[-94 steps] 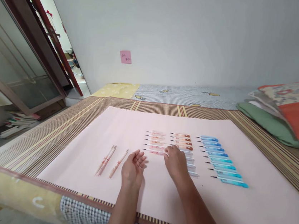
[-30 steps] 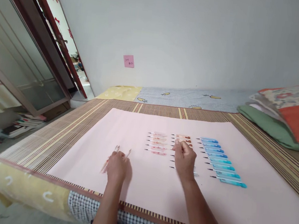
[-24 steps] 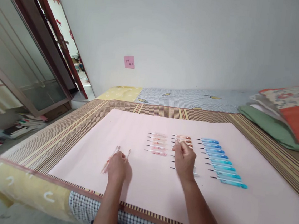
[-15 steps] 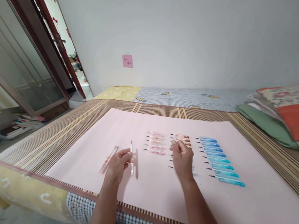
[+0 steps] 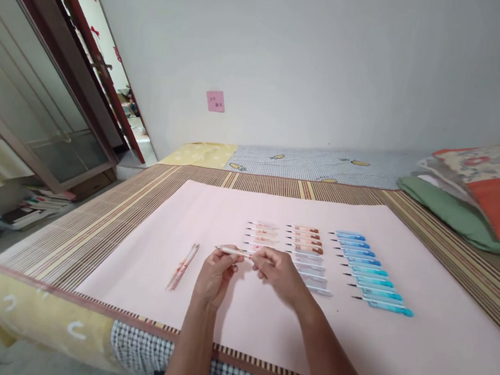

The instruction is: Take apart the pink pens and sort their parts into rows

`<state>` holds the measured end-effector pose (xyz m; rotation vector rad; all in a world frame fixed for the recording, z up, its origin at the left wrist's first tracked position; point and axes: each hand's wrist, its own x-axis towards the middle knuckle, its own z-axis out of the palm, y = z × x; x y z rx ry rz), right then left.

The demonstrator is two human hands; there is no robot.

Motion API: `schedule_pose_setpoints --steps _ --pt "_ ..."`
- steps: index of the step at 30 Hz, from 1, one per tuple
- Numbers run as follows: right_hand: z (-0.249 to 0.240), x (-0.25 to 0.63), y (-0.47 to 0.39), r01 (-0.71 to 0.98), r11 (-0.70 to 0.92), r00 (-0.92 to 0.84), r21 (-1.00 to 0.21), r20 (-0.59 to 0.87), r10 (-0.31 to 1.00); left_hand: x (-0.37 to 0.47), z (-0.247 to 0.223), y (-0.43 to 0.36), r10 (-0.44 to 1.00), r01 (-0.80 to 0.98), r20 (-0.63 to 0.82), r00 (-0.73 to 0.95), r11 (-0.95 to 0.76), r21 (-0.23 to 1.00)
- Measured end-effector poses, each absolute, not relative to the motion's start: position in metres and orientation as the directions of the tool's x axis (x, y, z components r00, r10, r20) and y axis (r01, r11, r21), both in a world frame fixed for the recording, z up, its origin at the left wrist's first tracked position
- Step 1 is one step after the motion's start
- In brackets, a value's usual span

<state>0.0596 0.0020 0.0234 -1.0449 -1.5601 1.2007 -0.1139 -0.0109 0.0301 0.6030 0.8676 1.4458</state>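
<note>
A slim pale pen [image 5: 232,250] lies level between my hands above the pink sheet, its pointed tip to the left. My left hand [image 5: 217,274] pinches it near the tip. At its other end, my right hand [image 5: 279,270] closes thumb and fingers on it; what exactly those fingertips cover is hidden. Two pinkish patterned pens [image 5: 183,267] lie side by side left of my left hand. Beyond the hands are a column of pale pink and orange pens [image 5: 263,232] and one of brown and greyish pens [image 5: 305,237], partly covered by my right hand.
On the right of the pink sheet [image 5: 142,259] is a column of blue and teal pens [image 5: 372,280], dark tips leftward. Striped matting [image 5: 91,235] surrounds the sheet. Folded bedding [image 5: 492,197] is piled at the right; a pink note [image 5: 215,101] sticks to the wall.
The pen in my left hand has turned from upright to level. My right hand has come left and down from the brown pens to the pen's right end.
</note>
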Motion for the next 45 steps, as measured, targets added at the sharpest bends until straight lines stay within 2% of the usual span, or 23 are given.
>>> schedule_pose_setpoints --steps 8,16,24,29,34,37,40,43,45 --pt "0.018 0.077 0.011 -0.052 0.155 -0.091 -0.987 0.159 0.983 -0.095 0.027 -0.006 0.992 -0.572 -0.092 -0.091 0.024 0.820" --pt "0.027 0.078 0.013 -0.334 0.097 0.023 -0.938 0.095 0.995 -0.079 0.028 -0.006 0.996 -0.523 -0.036 -0.080 -0.012 0.852" --pt "0.027 0.073 0.012 -0.319 0.072 0.068 -0.945 0.053 0.996 -0.062 0.030 -0.008 0.981 -0.288 0.106 -0.160 -0.149 0.946" --pt "0.025 0.074 0.015 -0.292 0.110 0.103 -0.950 0.083 0.991 -0.059 0.033 -0.009 0.969 -0.189 0.134 -0.210 -0.175 0.966" --pt "0.027 0.075 0.014 -0.219 0.152 0.112 -0.964 0.129 0.985 -0.060 0.038 -0.014 0.975 -0.126 0.150 -0.166 -0.172 0.977" --pt "0.032 0.074 0.010 -0.184 0.166 0.088 -0.969 0.152 0.984 -0.062 0.036 -0.015 0.982 -0.096 0.136 -0.132 -0.150 0.984" --pt "0.036 0.073 0.007 -0.174 0.166 0.055 -0.971 0.158 0.986 -0.065 0.031 -0.014 0.990 -0.081 0.062 -0.127 -0.073 0.994" --pt "0.035 0.072 0.008 -0.173 0.145 0.046 -0.974 0.139 0.989 -0.066 0.029 -0.012 0.994 -0.138 -0.037 -0.100 0.023 0.990" --pt "0.031 0.072 0.010 -0.157 0.127 0.068 -0.979 0.118 0.991 -0.067 0.030 -0.011 0.997 -0.189 -0.038 -0.061 0.026 0.982"
